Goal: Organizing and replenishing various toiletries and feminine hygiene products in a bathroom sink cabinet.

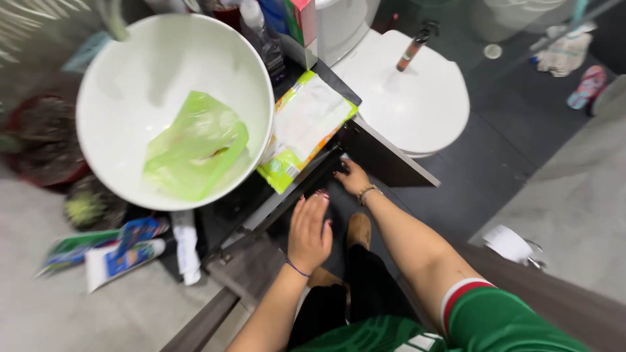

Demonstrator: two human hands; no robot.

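My left hand (309, 229) hovers flat, fingers apart, over the front edge of a dark vanity counter (229, 210), holding nothing. My right hand (353, 178) reaches under the counter's edge into the dark space beside a cabinet door (385, 160); its fingers are partly hidden, so its grip is unclear. Above the hands lies a flat green and white packet (305, 127) on the counter, next to a round white basin (130, 85) that holds a crumpled light green plastic bag (194, 146).
A white toilet with its lid down (417, 98) stands to the right, a small bottle (412, 49) on it. Tubes and packets (124, 251) lie at the counter's left end. Bottles (264, 39) stand behind the basin. Potted plants (45, 140) sit far left.
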